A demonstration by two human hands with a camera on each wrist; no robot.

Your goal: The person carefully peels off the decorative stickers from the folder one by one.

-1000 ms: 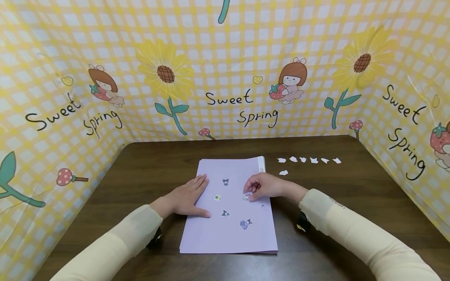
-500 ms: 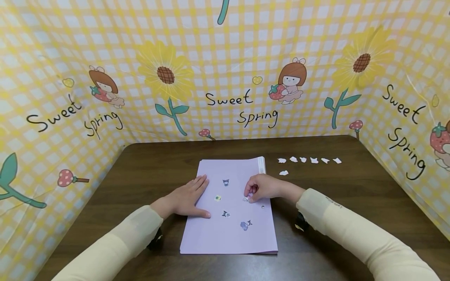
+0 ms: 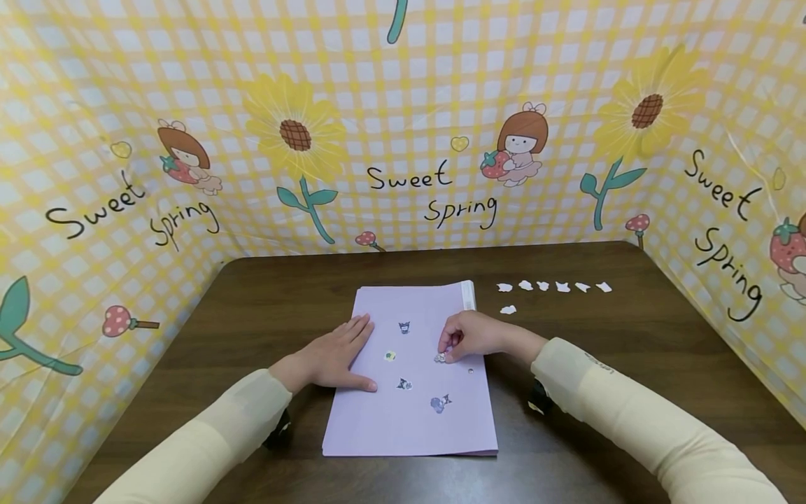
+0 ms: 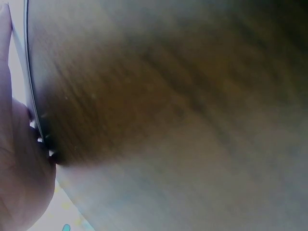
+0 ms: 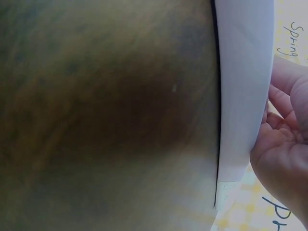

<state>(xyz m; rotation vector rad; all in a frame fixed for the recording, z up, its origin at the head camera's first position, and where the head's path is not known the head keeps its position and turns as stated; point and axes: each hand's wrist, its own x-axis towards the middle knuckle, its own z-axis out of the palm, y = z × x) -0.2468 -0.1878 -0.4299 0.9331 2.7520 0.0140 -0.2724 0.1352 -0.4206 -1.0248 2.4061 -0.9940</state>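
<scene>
A light purple file folder lies on the table with several small cartoon stickers on its cover, among them a dark one near the top and a purple one lower down. Flat on the folder's left edge rests my left hand, thumb spread to the side. Thumb and index finger of my right hand pinch a small pale sticker at the cover's right side, right at the surface. In the right wrist view the folder's edge hides the fingertips.
Beyond the folder's right side, several white torn-looking scraps lie in a row, with one more scrap below them. A yellow checked cloth surrounds the dark wooden table at the back and sides.
My right fingers have closed slightly and moved a little down over the pale sticker. The left hand stays in place on the folder.
</scene>
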